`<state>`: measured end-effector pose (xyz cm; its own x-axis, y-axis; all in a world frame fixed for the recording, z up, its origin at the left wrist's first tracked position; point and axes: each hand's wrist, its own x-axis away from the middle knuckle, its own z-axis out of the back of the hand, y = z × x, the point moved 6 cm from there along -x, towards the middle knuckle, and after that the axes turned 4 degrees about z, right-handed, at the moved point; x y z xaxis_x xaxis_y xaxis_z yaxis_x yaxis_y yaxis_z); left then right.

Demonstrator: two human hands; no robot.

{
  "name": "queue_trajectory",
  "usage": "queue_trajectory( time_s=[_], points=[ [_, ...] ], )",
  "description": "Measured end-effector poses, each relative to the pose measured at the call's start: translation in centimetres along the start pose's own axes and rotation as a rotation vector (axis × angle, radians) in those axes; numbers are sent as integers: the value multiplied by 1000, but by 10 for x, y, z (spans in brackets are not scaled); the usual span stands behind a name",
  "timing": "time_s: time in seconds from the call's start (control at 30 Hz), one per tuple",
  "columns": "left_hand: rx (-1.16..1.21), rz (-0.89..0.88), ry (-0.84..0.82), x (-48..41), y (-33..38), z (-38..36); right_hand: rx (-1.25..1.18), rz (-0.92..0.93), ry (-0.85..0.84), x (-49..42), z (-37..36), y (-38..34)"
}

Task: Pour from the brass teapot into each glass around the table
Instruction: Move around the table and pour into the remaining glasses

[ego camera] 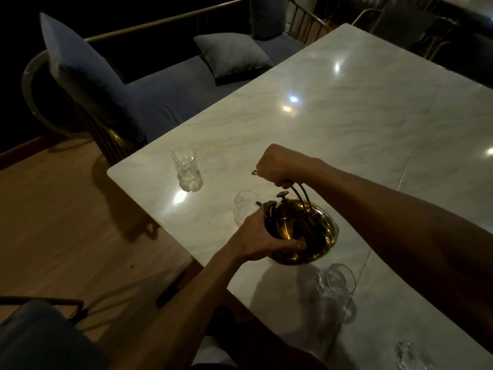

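The brass teapot [304, 231] hangs tilted over the marble table [333, 108], its spout pointing left at the rim of a clear glass [244, 206]. My right hand [277, 166] grips the teapot's arched handle from above. My left hand [260, 237] cups the pot's left side, thumb across its front. A second glass [186, 168] stands near the table's left corner. A third glass [337, 285] stands close to me below the pot, and a fourth glass [408, 355] shows at the bottom right edge. I cannot see any liquid flowing.
A grey bench sofa [170, 94] with cushions [232, 54] runs along the table's far left side. A chair [40, 332] stands at the bottom left on the wooden floor [66, 222]. More chairs [400, 20] sit at the table's far end.
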<state>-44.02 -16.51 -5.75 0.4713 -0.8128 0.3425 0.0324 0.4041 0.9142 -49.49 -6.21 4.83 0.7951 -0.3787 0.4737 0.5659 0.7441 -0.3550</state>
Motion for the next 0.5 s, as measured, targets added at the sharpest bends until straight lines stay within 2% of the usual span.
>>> queue_trajectory(
  time_s=[0.5],
  points=[
    [-21,5,-6,-1,-1,2,-42,-12,14,4,2,1]
  ],
)
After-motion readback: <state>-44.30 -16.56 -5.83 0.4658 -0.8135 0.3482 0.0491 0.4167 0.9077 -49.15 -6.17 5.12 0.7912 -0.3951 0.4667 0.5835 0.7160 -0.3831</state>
